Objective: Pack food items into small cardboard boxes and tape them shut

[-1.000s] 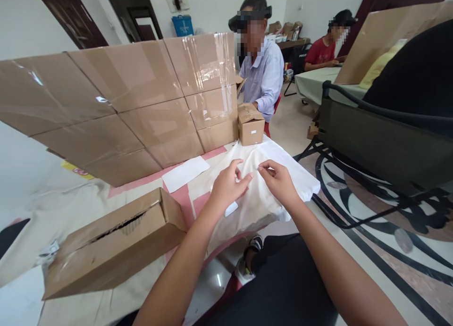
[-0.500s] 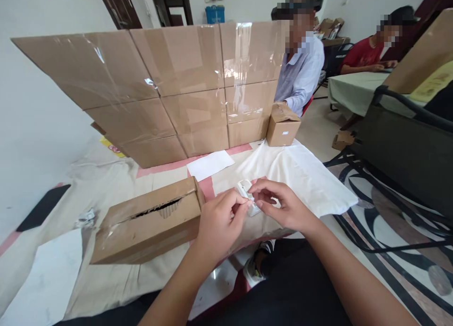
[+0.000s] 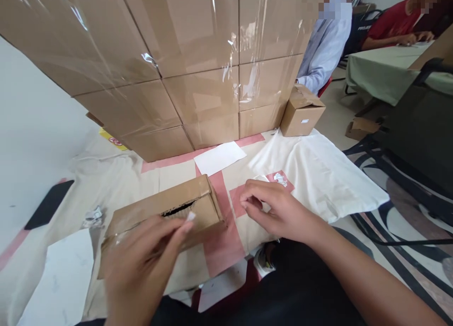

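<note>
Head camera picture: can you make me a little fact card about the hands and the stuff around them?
Left hand: blurry, pinching a small white piece
Right hand: fingers curled; can't tell if it holds anything
Long box: behind the left hand in this view, ragged slot on top
White bits: just beyond the right hand
White sheet: near the cardboard wall
Small box: at the wall's right end
</note>
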Motion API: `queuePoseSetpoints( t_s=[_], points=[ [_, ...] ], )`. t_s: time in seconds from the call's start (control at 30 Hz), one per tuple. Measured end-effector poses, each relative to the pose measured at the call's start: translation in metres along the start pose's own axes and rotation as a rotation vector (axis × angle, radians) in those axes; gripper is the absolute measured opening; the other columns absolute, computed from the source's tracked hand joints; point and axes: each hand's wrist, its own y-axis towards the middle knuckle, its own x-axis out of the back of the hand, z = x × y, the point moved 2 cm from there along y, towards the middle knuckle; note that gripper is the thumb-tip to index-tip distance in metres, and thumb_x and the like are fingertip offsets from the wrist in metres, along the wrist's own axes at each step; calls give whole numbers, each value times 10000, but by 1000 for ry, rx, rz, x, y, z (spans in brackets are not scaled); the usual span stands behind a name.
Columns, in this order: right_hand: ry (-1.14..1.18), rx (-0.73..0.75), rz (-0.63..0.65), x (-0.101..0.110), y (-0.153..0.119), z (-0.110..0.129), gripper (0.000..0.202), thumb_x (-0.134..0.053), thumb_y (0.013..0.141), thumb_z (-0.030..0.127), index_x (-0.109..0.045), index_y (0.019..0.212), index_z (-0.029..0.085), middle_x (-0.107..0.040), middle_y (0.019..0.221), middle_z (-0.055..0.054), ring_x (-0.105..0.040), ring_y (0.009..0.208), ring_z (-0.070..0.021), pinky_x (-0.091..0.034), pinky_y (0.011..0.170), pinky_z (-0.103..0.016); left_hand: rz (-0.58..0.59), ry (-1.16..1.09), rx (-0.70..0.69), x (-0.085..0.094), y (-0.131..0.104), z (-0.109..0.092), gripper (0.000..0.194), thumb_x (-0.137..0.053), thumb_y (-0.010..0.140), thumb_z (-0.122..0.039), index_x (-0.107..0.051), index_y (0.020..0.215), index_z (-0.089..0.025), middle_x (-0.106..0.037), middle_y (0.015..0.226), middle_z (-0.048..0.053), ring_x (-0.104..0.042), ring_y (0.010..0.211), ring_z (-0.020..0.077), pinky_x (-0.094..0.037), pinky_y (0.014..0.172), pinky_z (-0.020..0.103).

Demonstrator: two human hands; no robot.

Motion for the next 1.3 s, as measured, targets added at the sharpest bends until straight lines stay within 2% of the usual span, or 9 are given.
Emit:
queuePoseSetpoints(
  t_s=[0.07,0.2,0.4,0.63,0.77,0.93,1.1,1.2,1.3],
  points=[
    [-14,18,25,-5,4,2,107,-557,970,101,-615,947,188,-626,855,5,-540,675,-100,-428,646,-235,-41,13,1,12,-1,6,70,-715,928,-273,-717,859,-258,-658,747,-35,-495,559,105,-417,524,262],
    [57,139,120,-28,6,15,203,-643,1003,243,-631,1197,183,-722,1008,-47,-655,848,-135,-505,749,-234,134,-50,-205,6,-2,2,74,-691,934,-199,-717,944,-267,-697,752,-32,-603,608,130,-483,567,280],
    [131,118,110,-34,2,27,92,-539,1043,167,-612,1016,216,-694,870,-10,-619,742,-114,-490,699,-230,158,-140,-254,-14,-4,-4,169,-732,881,-106,-706,1011,-211,-704,760,-3,-609,618,148,-490,580,317],
    [102,65,138,-31,1,29,163,-557,1026,160,-568,1148,268,-730,917,-19,-675,799,-140,-517,718,-250,151,-156,-303,-12,-14,0,167,-757,871,-106,-704,1016,-170,-683,762,24,-555,654,146,-453,571,323],
    [61,134,186,-34,2,30,116,-528,1035,165,-569,957,240,-664,777,2,-601,671,-125,-456,636,-256,190,-171,-311,-12,-17,4,197,-768,841,-51,-699,997,-150,-675,761,32,-540,680,149,-441,593,327],
    [40,137,107,-32,3,22,169,-534,1001,130,-556,861,223,-603,728,15,-538,647,-118,-418,615,-256,235,-32,-445,-3,-13,11,260,-807,817,-73,-696,1042,-139,-704,802,39,-578,716,165,-452,647,339],
    [160,-144,-178,-33,10,-2,150,-569,887,83,-551,836,223,-546,683,53,-499,577,-90,-394,549,-211,154,229,-329,18,1,41,373,-808,861,-350,-664,1188,-244,-718,987,82,-637,913,277,-477,833,447],
    [155,-320,-282,-40,13,-16,95,-575,887,132,-605,873,220,-562,661,56,-516,560,-98,-388,535,-218,261,374,-296,22,6,61,657,-674,856,-692,-571,1380,-309,-669,1265,143,-619,1138,378,-451,954,540],
    [107,-415,-264,-49,12,-23,125,-574,882,134,-668,854,212,-578,625,51,-530,544,-108,-377,542,-232,399,484,-341,18,4,71,880,-564,833,-821,-427,1540,-316,-588,1454,159,-578,1257,421,-432,1008,567]
  ],
)
